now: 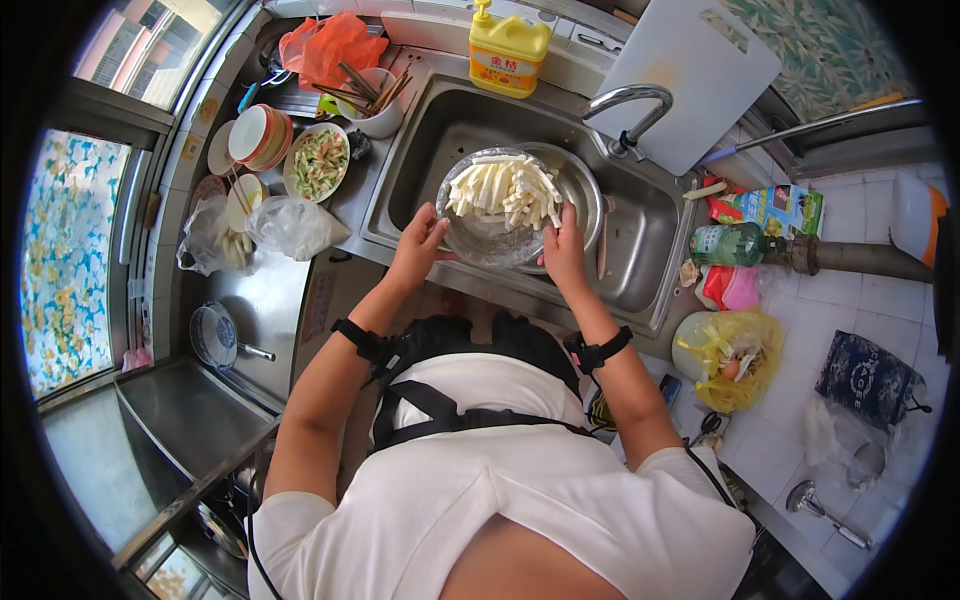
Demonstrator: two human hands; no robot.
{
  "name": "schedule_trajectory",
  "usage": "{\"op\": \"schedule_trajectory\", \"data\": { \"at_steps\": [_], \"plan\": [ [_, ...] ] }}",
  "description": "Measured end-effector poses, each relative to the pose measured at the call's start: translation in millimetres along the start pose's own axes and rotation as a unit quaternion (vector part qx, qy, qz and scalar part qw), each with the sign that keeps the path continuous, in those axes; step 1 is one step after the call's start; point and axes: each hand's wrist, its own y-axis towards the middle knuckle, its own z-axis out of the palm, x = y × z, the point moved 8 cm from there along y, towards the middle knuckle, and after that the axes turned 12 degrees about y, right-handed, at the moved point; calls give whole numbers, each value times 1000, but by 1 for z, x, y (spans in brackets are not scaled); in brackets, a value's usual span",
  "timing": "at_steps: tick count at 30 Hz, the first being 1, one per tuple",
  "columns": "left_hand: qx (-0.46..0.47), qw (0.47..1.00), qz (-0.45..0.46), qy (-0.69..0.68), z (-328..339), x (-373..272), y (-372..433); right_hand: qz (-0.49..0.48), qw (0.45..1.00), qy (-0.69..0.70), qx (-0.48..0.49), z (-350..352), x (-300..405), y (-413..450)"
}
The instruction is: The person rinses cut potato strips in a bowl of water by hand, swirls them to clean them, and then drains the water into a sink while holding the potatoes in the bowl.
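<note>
Between my hands is a round bowl (491, 251), its inside smeared with white powder or paste. Pale, cut strips (502, 187) are heaped toward its far side. My left hand (421, 244) grips the left rim with the thumb on top. My right hand (564, 246) holds the right side, its fingertips at the rim. Partly hidden behind the bowl, a larger steel basin (589, 187) stands in the stainless steel sink (637, 247). I cannot tell whether the bowl rests on the basin or is lifted just above it.
The faucet (630, 97) arches over the sink's far side, before a white cutting board (675, 75). A yellow detergent jug (508, 56) stands on the back ledge. To the left are a plate of chopped vegetables (318, 161), stacked bowls (259, 135) and a chopstick holder (379, 112). A yellow-bagged bin (731, 360) sits right.
</note>
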Motion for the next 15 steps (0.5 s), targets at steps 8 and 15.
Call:
{"op": "schedule_trajectory", "data": {
  "at_steps": [8,15],
  "plan": [
    [-7,998,-67,19,-5,43,11,31,999,-36,4,8,-23,6],
    [-7,998,-54,-2,0,38,8,34,999,8,-7,7,-23,3]
  ]
}}
